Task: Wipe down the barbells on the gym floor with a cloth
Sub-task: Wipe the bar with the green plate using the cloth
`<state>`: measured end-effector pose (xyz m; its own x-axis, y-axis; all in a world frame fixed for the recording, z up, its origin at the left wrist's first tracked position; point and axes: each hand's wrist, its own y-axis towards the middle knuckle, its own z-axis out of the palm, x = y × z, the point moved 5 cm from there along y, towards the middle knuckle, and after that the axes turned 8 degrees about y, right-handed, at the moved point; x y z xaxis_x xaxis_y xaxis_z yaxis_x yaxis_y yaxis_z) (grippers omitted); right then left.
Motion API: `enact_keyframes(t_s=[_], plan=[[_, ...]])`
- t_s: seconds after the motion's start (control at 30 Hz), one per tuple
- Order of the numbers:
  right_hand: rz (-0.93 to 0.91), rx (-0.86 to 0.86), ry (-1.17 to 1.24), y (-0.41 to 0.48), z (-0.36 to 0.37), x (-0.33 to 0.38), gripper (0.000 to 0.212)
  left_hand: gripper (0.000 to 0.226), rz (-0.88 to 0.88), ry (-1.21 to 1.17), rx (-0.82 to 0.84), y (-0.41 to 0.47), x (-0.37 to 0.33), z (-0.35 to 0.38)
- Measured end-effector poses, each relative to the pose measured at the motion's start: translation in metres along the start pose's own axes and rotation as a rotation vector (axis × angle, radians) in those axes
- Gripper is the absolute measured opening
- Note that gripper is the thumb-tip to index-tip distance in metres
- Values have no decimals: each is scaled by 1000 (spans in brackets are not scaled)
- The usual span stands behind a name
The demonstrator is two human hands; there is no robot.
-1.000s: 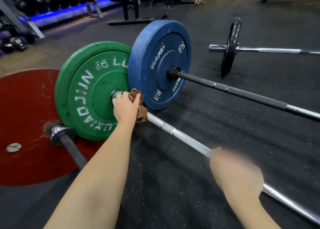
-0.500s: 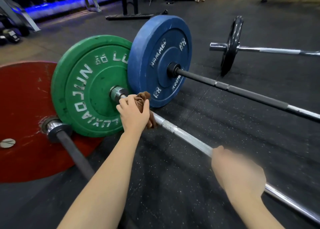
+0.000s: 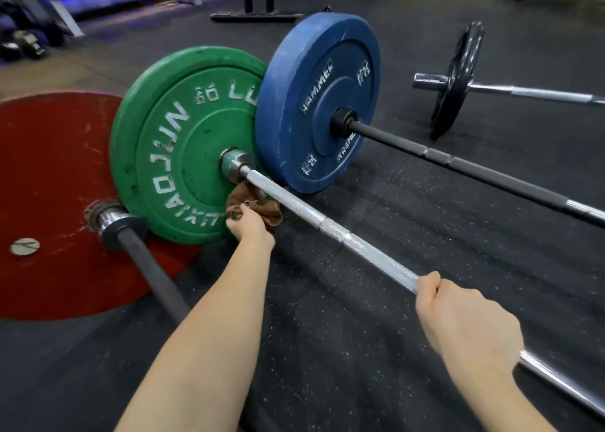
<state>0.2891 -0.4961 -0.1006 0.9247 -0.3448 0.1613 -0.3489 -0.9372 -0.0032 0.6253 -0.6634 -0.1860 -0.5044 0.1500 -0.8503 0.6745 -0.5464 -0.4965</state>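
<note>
Single head-worn view, wide-angle. Faces forward and down over both forearms onto the gym floor (image 3: 327,333). Nearest the lens, low right: the right hand (image 3: 465,323) gripping the silver bar (image 3: 343,235). Farther out, mid-frame: the left hand (image 3: 250,228) gripping the cloth (image 3: 258,207). Just beyond the left hand, the green plate (image 3: 170,143); well beyond the right hand, near the top edge, the black plate (image 3: 458,81).

Brown cloth (image 3: 253,207); green plate (image 3: 176,143), blue plate (image 3: 319,101) and red plate (image 3: 49,202); silver knurled bar (image 3: 343,235); black speckled floor (image 3: 343,333).
</note>
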Motion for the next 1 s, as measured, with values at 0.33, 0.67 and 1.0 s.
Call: enact_keyframes(t_s=[0.33, 0.67, 1.0], plan=[[22, -6, -29, 1, 0, 0, 48, 84, -107, -135, 575, -14, -19, 35], [15, -15, -50, -1, -4, 3, 43, 87, -25, 158, 498, -13, -1, 32], [38, -20, -21, -3, -5, 2, 55, 62, 48, 84, 459, -12, -19, 32]])
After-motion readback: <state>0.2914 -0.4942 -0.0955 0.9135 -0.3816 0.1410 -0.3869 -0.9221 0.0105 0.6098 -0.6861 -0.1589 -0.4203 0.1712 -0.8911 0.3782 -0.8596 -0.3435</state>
